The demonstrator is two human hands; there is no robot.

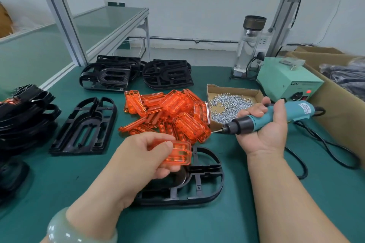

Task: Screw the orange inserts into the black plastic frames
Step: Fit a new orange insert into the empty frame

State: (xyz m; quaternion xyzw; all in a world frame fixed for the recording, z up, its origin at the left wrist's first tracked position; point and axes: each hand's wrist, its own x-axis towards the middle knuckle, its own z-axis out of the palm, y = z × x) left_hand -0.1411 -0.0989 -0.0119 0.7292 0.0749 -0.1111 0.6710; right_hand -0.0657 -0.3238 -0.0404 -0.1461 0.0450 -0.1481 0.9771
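**Seating an insert before fastening.** One orange insert (pixel 178 154) is held over the far half of the black frame (pixel 199 183), which lies flat on the table (pixel 246 215) at the person's 12 o'clock. As far as the view shows, the insert is not yet seated in the frame.

**Likely faults.**
- (a) The insert may go down tilted or offset because the left hand (pixel 154 154) covers part of the opening. A screw would then probably start crooked or strain the clear plastic.
- (b) Nothing but its own weight holds the frame, so pressure from the driver could make it slide.
- (c) The bit (pixel 216 132) points at the pile of loose inserts (pixel 169 112), just beside it. A careless swing could scratch or scatter them.
- (d) The driver's cable (pixel 325 144) loops across the table at 3 o'clock and may drag on the tool.

**Pose.**
- The left hand comes in from 7 o'clock. It pinches the insert between the thumb on top and curled fingers beneath, and a pale bracelet (pixel 65 229) sits on the wrist.
- The right hand (pixel 264 128), at 3 o'clock of the insert, is turned palm-up with its fingers wrapped around the electric screwdriver (pixel 276 117). The tool lies nearly level, with its bit aimed toward 9 o'clock.
- Whether a screw sits on the bit cannot be told.
- The tray of screws (pixel 231 104) lies at 1 o'clock of the frame, and a second bare frame (pixel 85 126) lies at 10 o'clock.
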